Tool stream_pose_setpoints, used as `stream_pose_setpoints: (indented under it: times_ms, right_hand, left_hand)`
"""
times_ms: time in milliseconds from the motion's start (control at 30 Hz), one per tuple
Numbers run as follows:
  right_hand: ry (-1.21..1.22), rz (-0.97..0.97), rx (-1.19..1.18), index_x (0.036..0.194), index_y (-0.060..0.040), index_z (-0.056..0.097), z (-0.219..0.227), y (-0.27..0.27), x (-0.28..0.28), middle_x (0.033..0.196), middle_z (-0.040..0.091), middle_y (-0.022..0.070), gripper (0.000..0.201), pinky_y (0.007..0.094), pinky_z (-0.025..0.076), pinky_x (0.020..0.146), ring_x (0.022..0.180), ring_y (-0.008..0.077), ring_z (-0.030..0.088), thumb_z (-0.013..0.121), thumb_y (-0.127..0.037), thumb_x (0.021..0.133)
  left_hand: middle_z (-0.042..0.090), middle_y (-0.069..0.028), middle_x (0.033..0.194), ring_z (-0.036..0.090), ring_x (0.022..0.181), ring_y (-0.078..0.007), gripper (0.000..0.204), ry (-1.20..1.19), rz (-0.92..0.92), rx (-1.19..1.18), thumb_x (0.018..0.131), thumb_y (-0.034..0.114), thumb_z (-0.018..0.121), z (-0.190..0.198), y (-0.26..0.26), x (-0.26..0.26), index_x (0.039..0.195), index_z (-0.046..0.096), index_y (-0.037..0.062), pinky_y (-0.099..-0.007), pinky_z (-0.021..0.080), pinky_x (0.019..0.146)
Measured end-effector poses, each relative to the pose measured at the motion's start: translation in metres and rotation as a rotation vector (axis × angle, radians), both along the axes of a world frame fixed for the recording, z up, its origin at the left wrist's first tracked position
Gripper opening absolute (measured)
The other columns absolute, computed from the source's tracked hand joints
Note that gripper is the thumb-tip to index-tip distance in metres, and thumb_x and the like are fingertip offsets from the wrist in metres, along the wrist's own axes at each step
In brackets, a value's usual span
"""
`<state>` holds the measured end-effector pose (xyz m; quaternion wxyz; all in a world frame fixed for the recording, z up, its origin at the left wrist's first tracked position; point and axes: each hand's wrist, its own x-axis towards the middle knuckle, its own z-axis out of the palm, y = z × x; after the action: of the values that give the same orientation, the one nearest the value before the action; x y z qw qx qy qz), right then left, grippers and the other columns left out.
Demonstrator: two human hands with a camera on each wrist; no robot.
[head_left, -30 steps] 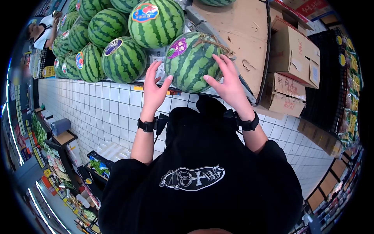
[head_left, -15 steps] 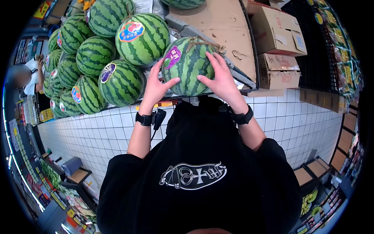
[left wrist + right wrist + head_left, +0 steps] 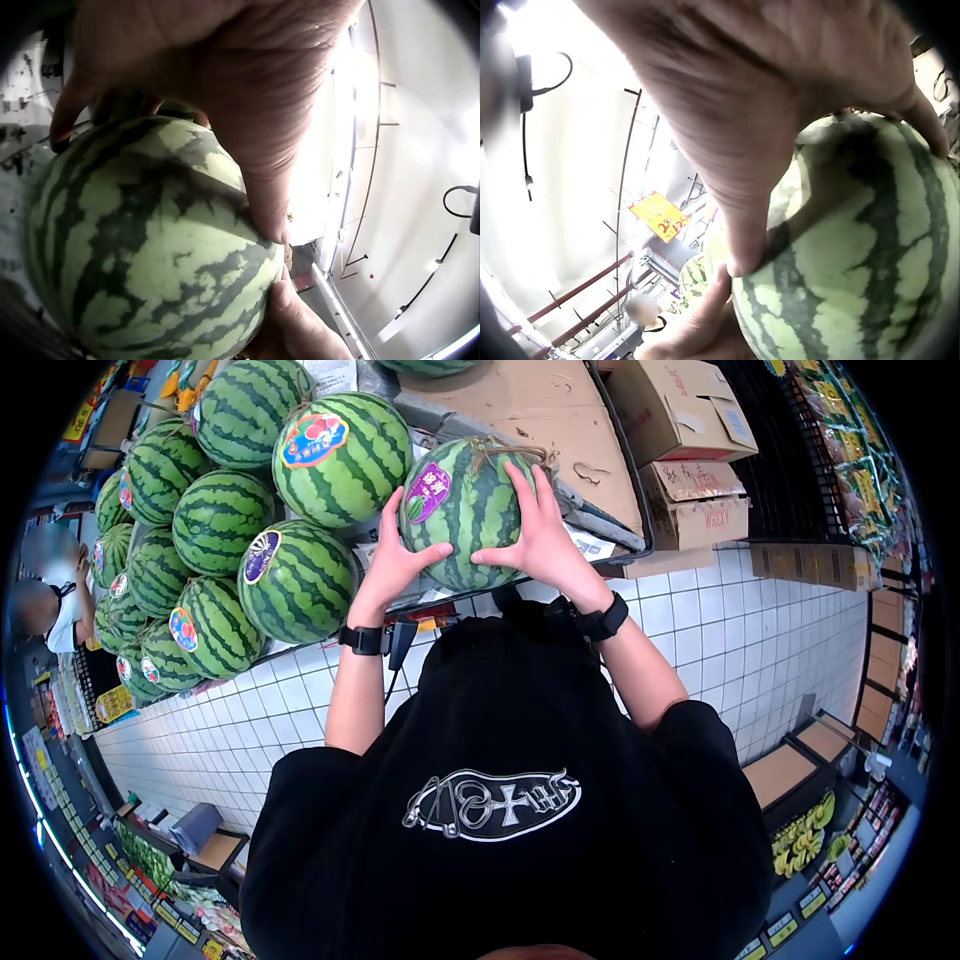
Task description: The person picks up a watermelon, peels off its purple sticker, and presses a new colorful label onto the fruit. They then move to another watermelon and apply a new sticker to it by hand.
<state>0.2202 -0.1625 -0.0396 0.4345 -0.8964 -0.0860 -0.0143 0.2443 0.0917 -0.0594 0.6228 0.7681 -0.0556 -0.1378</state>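
A striped green watermelon (image 3: pixel 462 510) with a purple sticker and a dry stem is held between both hands at the front of the display. My left hand (image 3: pixel 392 565) grips its left side, thumb pressed on the rind. My right hand (image 3: pixel 540 535) grips its right side, fingers spread up toward the stem. The left wrist view shows the melon (image 3: pixel 150 247) under my palm (image 3: pixel 225 82). The same melon (image 3: pixel 855 247) fills the right wrist view, thumb (image 3: pixel 746 225) on the rind. Both wrists wear black bands.
A pile of striped watermelons (image 3: pixel 220 520) with coloured stickers lies to the left on the stand. Brown cardboard sheet (image 3: pixel 560 420) covers the stand's right part. Cardboard boxes (image 3: pixel 690 460) stand to the right. White tiled floor (image 3: pixel 760 630) is below. A person (image 3: pixel 50 610) stands at far left.
Both hands closed from hovering beside the watermelon to gripping its sides, and the melon has come up slightly off the stand. The head view swung to the right.
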Motion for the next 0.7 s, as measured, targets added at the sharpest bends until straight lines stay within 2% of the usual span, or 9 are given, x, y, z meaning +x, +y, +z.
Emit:
stream_pose_setpoints:
  times_ms: [67,100,300,400,533,567,600,633,700]
  right_hand:
    - [0.016,0.014,0.029,0.164,-0.0191,0.022,0.002,-0.001,-0.001,0.163,0.013,0.0365,0.133,0.0601,0.035,0.118,0.146,0.0576,0.026,0.099,-0.047,0.059]
    - [0.061,0.022,0.004,0.164,-0.0190,0.021,0.008,-0.003,0.000,0.165,0.011,0.0334,0.132,0.0548,0.034,0.120,0.154,0.0510,0.019,0.099,-0.044,0.061]
    - [0.041,-0.002,-0.015,0.164,-0.0189,0.025,0.007,-0.002,-0.001,0.166,0.014,0.0294,0.127,0.0533,0.034,0.121,0.154,0.0474,0.024,0.098,-0.043,0.062]
    - [0.007,0.039,0.014,0.162,-0.0220,0.030,0.007,-0.015,-0.005,0.165,0.020,0.0299,0.123,0.0556,0.036,0.120,0.150,0.0498,0.029,0.096,-0.047,0.061]
    - [0.013,0.062,0.023,0.161,-0.0201,0.033,0.004,-0.023,-0.004,0.166,0.023,0.0262,0.118,0.0533,0.036,0.121,0.151,0.0452,0.031,0.095,-0.045,0.063]
    - [0.030,0.080,0.030,0.161,-0.0190,0.033,0.006,-0.024,-0.002,0.166,0.023,0.0254,0.119,0.0528,0.034,0.122,0.153,0.0436,0.029,0.096,-0.043,0.063]
    - [0.047,0.098,0.035,0.162,-0.0179,0.032,0.007,-0.028,0.002,0.167,0.022,0.0246,0.119,0.0523,0.032,0.123,0.154,0.0420,0.027,0.096,-0.041,0.064]
    - [0.006,0.124,-0.004,0.160,-0.0208,0.033,0.007,-0.033,0.006,0.166,0.023,0.0265,0.117,0.0538,0.037,0.120,0.151,0.0470,0.031,0.095,-0.045,0.064]
    - [0.024,0.201,0.025,0.161,-0.0188,0.032,0.010,-0.043,0.017,0.167,0.022,0.0247,0.115,0.0525,0.034,0.122,0.153,0.0449,0.029,0.095,-0.040,0.067]
  left_hand:
    - [0.032,-0.0203,0.161,0.035,0.148,-0.0292,0.123,0.056,-0.001,-0.136,0.073,0.022,0.095,0.000,-0.001,0.000,0.164,0.013,0.0065,-0.0418,0.030,0.123]
    - [0.030,-0.0185,0.163,0.033,0.149,-0.0280,0.126,0.128,-0.020,-0.226,0.073,0.017,0.095,0.002,0.000,0.002,0.165,0.010,0.0090,-0.0408,0.028,0.123]
    - [0.030,-0.0167,0.163,0.033,0.149,-0.0282,0.127,0.222,-0.037,-0.340,0.073,0.014,0.094,0.001,0.002,0.008,0.166,0.007,0.0118,-0.0417,0.028,0.124]
    - [0.030,-0.0160,0.163,0.034,0.149,-0.0285,0.126,0.152,0.011,-0.340,0.073,0.012,0.093,-0.002,-0.007,0.004,0.166,0.007,0.0121,-0.0423,0.029,0.123]
    - [0.033,-0.0160,0.161,0.037,0.147,-0.0287,0.123,0.165,0.073,-0.360,0.074,0.013,0.092,0.001,-0.017,-0.004,0.166,0.010,0.0104,-0.0418,0.032,0.122]
    - [0.032,-0.0153,0.161,0.037,0.147,-0.0278,0.124,0.134,0.089,-0.328,0.074,0.015,0.093,0.001,-0.018,-0.008,0.165,0.009,0.0087,-0.0409,0.033,0.122]
    - [0.025,-0.0177,0.162,0.030,0.150,-0.0302,0.131,0.094,0.086,-0.308,0.069,0.022,0.097,-0.004,-0.020,-0.006,0.165,0.009,0.0075,-0.0434,0.030,0.123]
    - [0.021,-0.0196,0.162,0.026,0.151,-0.0326,0.135,0.063,0.087,-0.218,0.066,0.027,0.099,-0.010,-0.020,-0.008,0.165,0.009,0.0074,-0.0453,0.028,0.124]
    - [0.013,-0.0252,0.160,0.017,0.152,-0.0399,0.147,0.002,0.091,-0.036,0.059,0.040,0.102,-0.014,-0.022,-0.014,0.164,0.005,0.0063,-0.0501,0.023,0.126]
